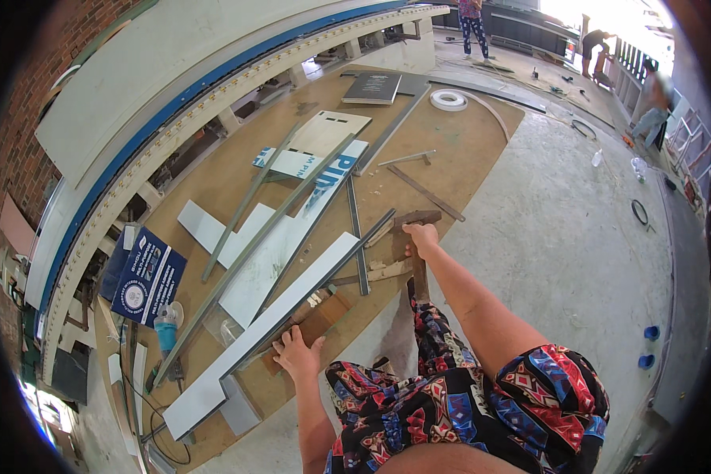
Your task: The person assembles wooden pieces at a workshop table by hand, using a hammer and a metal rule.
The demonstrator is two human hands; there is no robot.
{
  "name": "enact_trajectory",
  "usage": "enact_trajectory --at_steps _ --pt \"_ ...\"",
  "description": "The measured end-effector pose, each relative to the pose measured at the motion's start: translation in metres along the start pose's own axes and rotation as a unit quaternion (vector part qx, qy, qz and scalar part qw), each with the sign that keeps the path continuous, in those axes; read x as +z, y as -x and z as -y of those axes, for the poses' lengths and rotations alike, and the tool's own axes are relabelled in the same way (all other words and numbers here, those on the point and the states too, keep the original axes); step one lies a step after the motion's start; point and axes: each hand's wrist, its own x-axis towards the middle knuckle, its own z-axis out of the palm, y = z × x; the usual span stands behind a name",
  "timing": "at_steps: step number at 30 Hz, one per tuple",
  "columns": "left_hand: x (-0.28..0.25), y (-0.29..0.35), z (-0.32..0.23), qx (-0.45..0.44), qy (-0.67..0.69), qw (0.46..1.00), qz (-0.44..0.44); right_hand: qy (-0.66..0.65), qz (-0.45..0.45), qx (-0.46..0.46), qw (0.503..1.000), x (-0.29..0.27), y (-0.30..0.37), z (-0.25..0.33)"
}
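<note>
My right hand (pixel 421 239) is closed round a hammer (pixel 421 278) just below its rusty head, the wooden handle hanging down over my knee. With fingers spread, my left hand (pixel 299 355) rests at the dark edge of a long white panel (pixel 261 338), beside a brown wood piece (pixel 321 319). The panel slants across the brown board (pixel 442 189) in front of me. Close to the hammer head, the end of a dark metal strip (pixel 359 265) crosses the panel's far end. Whether my left fingers press on the panel or the wood is hard to make out.
More white cut panels (pixel 265 265) and metal strips (pixel 249 245) lie beyond. A blue-and-white box (pixel 147 276) and a teal power tool (pixel 167 328) with a cord are at left. A tape roll (pixel 448 99) is far off. A long machine (pixel 205 71) borders the left; people stand in the background.
</note>
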Motion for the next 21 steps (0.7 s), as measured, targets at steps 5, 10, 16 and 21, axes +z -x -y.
enact_trajectory --at_steps 5,10,16,21 --pt "-0.002 0.000 -0.004 0.001 0.000 1.000 0.001 -0.004 -0.001 0.004 1.000 -0.002 -0.004 -0.001" --pt "0.000 -0.003 -0.003 0.004 0.005 1.000 0.000 0.007 -0.003 0.012 1.000 0.000 -0.003 0.003" --pt "-0.004 -0.004 0.000 -0.001 0.003 1.000 -0.012 -0.009 -0.001 -0.001 1.000 0.005 0.001 0.012" --pt "-0.005 0.000 0.000 0.001 0.012 1.000 0.000 -0.047 0.034 -0.006 0.998 -0.001 -0.003 -0.003"
